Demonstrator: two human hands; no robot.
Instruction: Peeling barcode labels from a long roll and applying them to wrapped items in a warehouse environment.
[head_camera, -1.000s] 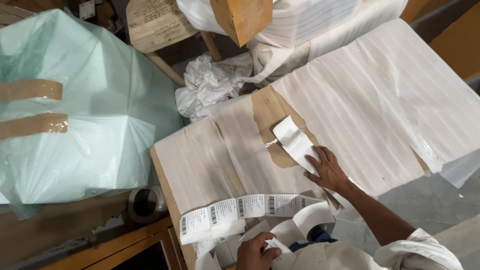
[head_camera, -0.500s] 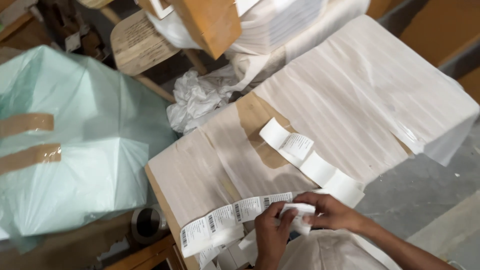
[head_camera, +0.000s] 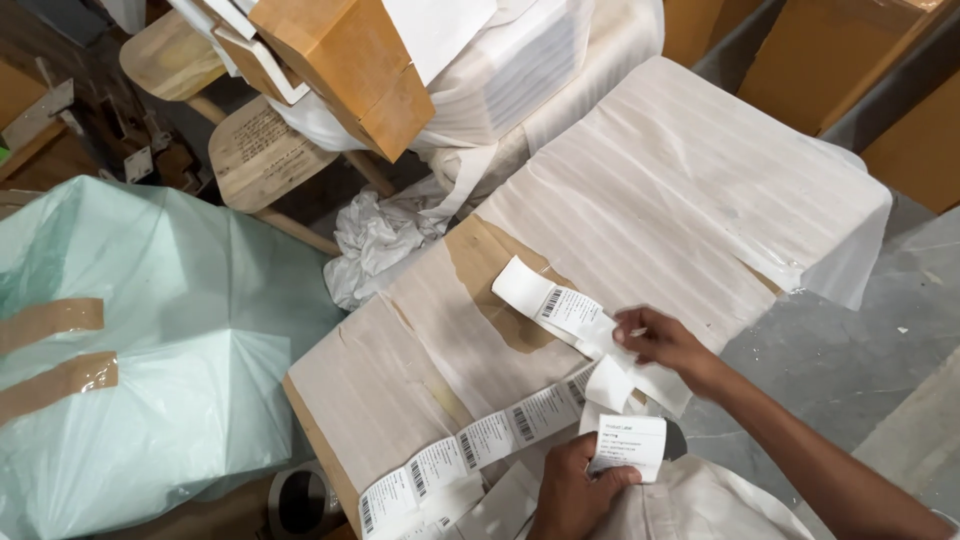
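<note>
Grey concrete floor (head_camera: 860, 360) fills the lower right, scuffed and dusty. Along the upper right edge stand tall brown cardboard cartons (head_camera: 810, 50) with a dark gap between them. At the upper left, two round wooden stools (head_camera: 262, 152) stand close together, one partly behind the other, on slanting legs. An orange-brown wooden block (head_camera: 345, 65) rests on a stack of white-wrapped bundles (head_camera: 540, 60) at top centre. Crumpled white paper (head_camera: 375, 240) lies below the stools. A large bundle in pale green plastic (head_camera: 130, 380), crossed by brown tape strips, occupies the left side. Light is even and diffuse.
</note>
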